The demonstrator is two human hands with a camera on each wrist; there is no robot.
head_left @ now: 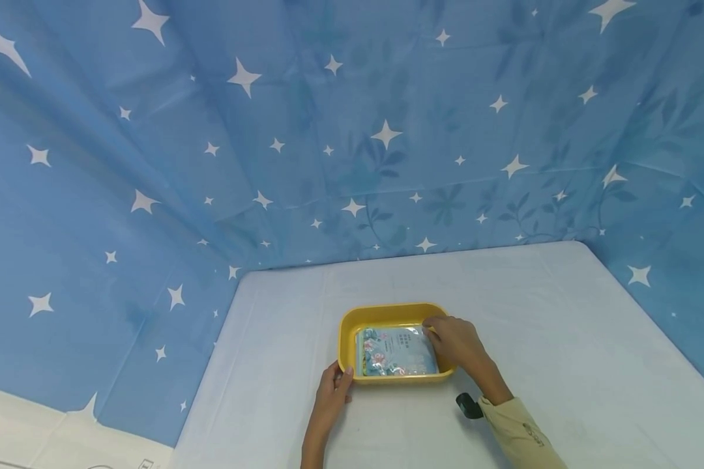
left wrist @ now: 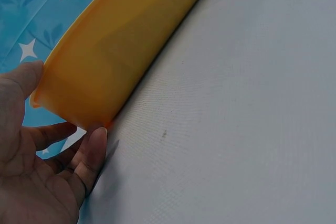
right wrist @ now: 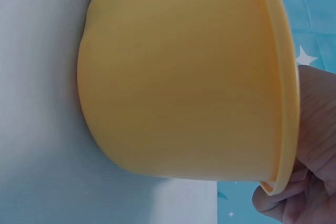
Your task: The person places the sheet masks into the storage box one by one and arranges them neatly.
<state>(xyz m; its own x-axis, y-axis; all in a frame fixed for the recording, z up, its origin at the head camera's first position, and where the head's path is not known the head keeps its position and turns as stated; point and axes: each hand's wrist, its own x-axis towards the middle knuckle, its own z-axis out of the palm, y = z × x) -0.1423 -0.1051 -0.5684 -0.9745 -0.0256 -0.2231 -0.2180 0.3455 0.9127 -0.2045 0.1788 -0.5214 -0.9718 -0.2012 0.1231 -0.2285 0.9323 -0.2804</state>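
Note:
A yellow plastic basin (head_left: 396, 380) stands on the white-covered table with a pale blue plastic packet (head_left: 401, 352), printed with flowers and small text, lying inside it. My left hand (head_left: 332, 391) grips the basin's near left corner. In the left wrist view, the thumb is at the rim and the other fingers touch low on the wall. My right hand (head_left: 459, 340) reaches over the basin's right end, pinching the packet's far right corner with thumb and fingers. The right wrist view shows part of this hand (right wrist: 315, 145), with the basin wall hiding much of it.
A white cloth (head_left: 504, 299) covers the table. Blue curtain fabric (head_left: 305, 143) with white stars hangs behind the table and along its sides. A small black device (head_left: 469, 406) sits at the right wrist, by the beige sleeve (head_left: 522, 433).

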